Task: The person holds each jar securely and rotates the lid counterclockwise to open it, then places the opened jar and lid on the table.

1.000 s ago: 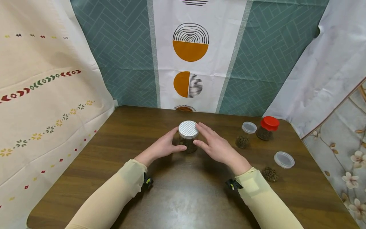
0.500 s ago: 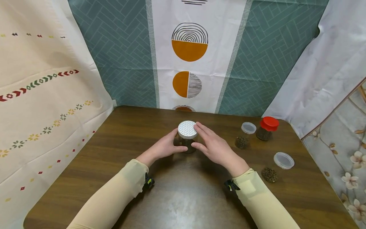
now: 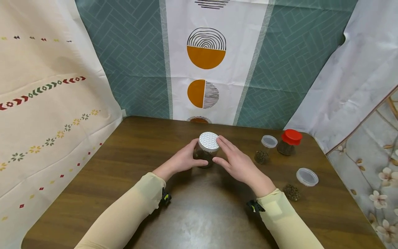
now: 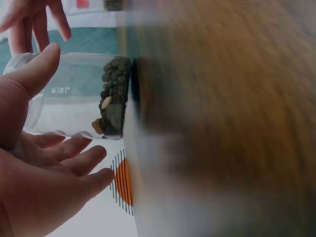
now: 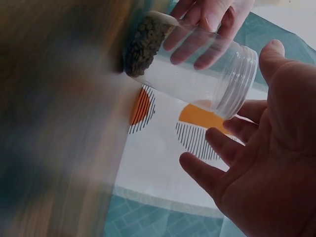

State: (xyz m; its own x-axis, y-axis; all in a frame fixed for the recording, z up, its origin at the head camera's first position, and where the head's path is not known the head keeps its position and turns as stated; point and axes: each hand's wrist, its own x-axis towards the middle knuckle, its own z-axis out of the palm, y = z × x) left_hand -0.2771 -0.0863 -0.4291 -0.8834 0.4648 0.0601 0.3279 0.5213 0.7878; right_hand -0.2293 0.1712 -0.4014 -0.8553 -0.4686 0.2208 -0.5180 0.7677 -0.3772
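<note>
A clear jar (image 3: 209,141) with a silver-white patterned top stands slightly tilted in the middle of the table, its lower end at the tabletop. Dark pebbles (image 4: 113,91), with a cream one and a brown one among them, lie at its bottom. My left hand (image 3: 186,158) grips the jar, thumb on the near side and fingers behind it. On the other side, my right hand (image 3: 238,163) has its fingers spread at the jar's upper rim and its thumb held apart. Whether those right fingertips touch the rim is hard to tell.
To the right on the brown table (image 3: 149,135) are a clear-lidded jar of pebbles (image 3: 262,156), a red-lidded jar (image 3: 286,147) and another clear jar (image 3: 307,177). A patterned cloth (image 3: 136,62) hangs at the table's back edge.
The jar's top has leaned a little to the right with my left hand on it. My right hand has shifted slightly right along with it. The head view has dipped slightly.
</note>
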